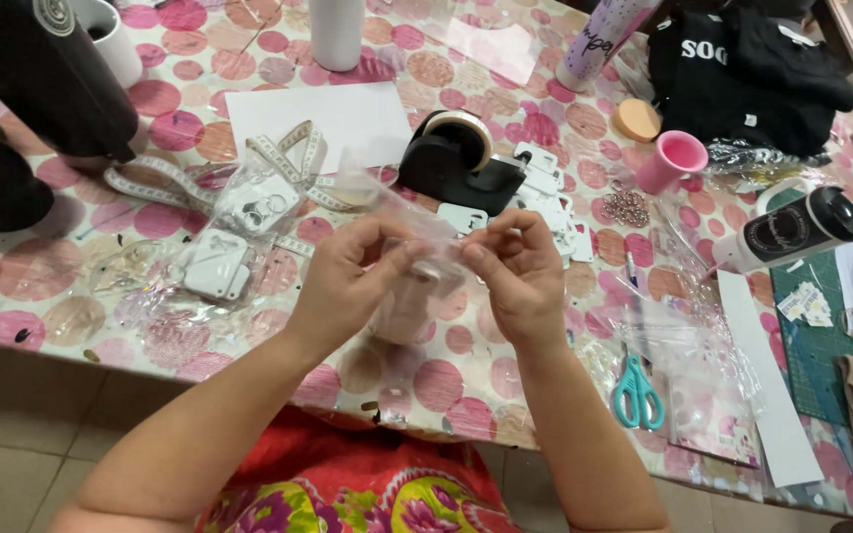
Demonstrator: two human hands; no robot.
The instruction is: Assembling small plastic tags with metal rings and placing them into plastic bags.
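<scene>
**Two hands pinch one clear bag over a crowded desk**

One desk (466, 380) under a pink-spotted cover carries everything, and its right side runs out of frame. On it, from large to small: one black garment (742, 84) at the far right, one sheet of white paper (333, 118), one black tape dispenser (458, 158), one white bottle with a black cap (792, 229) lying on its side, one measuring tape (293, 163) in loops, one pink cup (673, 160), one pair of teal scissors (637, 393).

The left hand (343, 281) and right hand (517, 276) meet above the near edge. Both sets of fingers are drawn together, clamped on one small clear plastic bag (417, 286) held between them just over the desk.

What lies inside the bag is blurred and cannot be made out. More clear packets (234, 242) with white cards lie to the left, their number unclear.
</scene>
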